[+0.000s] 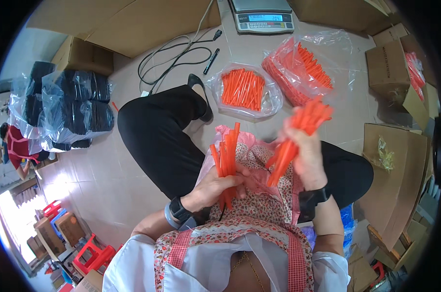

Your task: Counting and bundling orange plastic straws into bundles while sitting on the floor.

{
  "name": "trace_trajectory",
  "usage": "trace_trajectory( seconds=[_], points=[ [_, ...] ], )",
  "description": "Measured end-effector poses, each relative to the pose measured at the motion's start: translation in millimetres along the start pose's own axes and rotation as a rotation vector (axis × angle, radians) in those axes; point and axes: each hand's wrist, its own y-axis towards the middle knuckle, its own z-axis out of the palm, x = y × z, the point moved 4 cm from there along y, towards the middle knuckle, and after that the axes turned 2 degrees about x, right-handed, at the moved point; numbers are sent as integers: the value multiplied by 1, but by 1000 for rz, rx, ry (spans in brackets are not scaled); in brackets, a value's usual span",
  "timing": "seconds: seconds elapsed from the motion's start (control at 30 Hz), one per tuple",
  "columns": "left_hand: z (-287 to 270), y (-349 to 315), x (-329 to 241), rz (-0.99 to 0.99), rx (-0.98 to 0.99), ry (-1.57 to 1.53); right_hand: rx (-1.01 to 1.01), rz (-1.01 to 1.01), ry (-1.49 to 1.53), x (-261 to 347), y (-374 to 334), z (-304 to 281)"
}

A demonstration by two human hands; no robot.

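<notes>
1. Head view: left hand (219,187), centre of frame, fingers closed around a small orange stick bundle (226,155); its tips stand at uneven heights.
2. Right hand (305,146), right of centre and motion-blurred, is wrapped around a thicker stick bundle (283,160). Hands well apart.
3. Handling (judgement): a firm, light wrap near mid-length should serve best; squeezing hard could make smooth sticks slip out of line. Levelling the ends would likely keep each bundle tidy.
4. Sticks: straight, slim, glossy, apparently plastic. Cannot tell whether hollow.
5. Upper centre: loose sticks (242,90) lie side by side in a round-mouthed clear bag (277,104); just right, a creased clear bag (283,63) holds more.
6. Apron (259,216), lower centre: soft-looking floral cloth, checked trim.
</notes>
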Motion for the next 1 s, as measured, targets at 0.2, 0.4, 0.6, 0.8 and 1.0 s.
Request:
trace_trajectory(
  seconds=[0.2,0.4,0.6,0.8,1.0],
  points=[
    [6,2,3,-45,41,43,230,242,-114,-43,-18,40],
    [7,5,8,-125,106,183,229,335,-59,-45,-20,45],
    [6,1,13,-142,116,-3,99,224,-70,-47,-19,34],
    [8,-3,6,-102,8,129,54,169,-58,-42,-17,30],
    [-2,-5,5,-14,-49,169,-10,117,-99,-27,-7,7]
  ],
)
